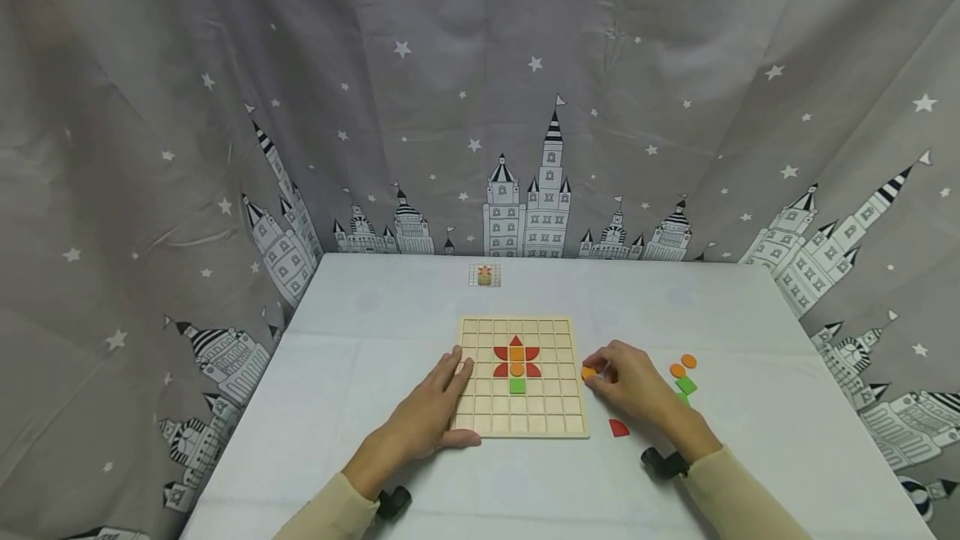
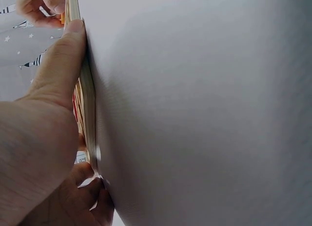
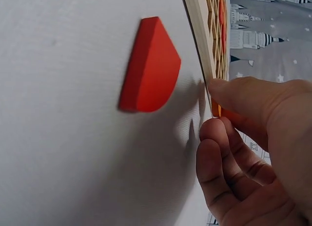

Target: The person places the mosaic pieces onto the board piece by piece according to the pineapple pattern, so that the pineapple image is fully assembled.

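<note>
A square wooden grid board [image 1: 558, 407] lies on the white table. Red, orange and green pieces form a pattern in its middle columns, with an orange square [image 1: 517, 353] near the top. My left hand [image 1: 423, 415] rests against the board's left edge, fingers spread along it and thumb at the front edge. At the board's right edge my right hand [image 1: 633, 386] pinches an orange disc [image 1: 588, 373] between thumb and fingers. In the right wrist view most of the disc [image 3: 216, 108] is hidden by the fingertips.
A red quarter-round piece [image 1: 618, 428] lies right of the board. Behind the right hand are orange discs [image 1: 688, 361] and green pieces [image 1: 686, 385]. A small pattern card [image 1: 484, 275] lies near the back edge. A grey castle-print curtain [image 1: 450, 107] hangs behind.
</note>
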The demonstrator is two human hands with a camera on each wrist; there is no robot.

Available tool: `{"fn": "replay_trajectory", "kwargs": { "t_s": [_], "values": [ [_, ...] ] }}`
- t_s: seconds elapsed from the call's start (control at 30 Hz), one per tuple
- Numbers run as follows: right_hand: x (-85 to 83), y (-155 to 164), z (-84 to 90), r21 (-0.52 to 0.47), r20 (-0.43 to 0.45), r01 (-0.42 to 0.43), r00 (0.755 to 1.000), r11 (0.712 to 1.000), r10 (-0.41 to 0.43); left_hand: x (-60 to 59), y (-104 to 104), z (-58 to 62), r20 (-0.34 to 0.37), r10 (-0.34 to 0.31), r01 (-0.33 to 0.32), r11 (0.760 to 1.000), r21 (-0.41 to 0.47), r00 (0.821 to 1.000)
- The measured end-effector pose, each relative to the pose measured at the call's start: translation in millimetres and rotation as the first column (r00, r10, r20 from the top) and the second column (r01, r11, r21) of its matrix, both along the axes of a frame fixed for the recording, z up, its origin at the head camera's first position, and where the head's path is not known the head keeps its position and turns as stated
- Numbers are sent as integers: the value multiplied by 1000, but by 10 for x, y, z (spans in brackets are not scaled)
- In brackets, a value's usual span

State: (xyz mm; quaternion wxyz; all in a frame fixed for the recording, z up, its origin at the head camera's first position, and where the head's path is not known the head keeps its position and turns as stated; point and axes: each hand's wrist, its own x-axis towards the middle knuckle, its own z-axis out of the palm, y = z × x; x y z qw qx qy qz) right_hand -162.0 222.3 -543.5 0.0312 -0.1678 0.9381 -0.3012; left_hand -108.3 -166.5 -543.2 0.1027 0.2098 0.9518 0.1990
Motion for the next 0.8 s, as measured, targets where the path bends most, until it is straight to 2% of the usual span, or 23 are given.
{"fn": "replay_trajectory", "kwargs": {
  "t_s": [0.23,0.8],
  "values": [
    [11,-43,44,-7,2,12,1000,1000,-12,3,3,23,-3,-2,2,1000,-3,1000],
    [53,-250,87,-62,-31,-85,996,994,84,11,6,19,-11,0,0,1000,-7,1000]
  ]
}}
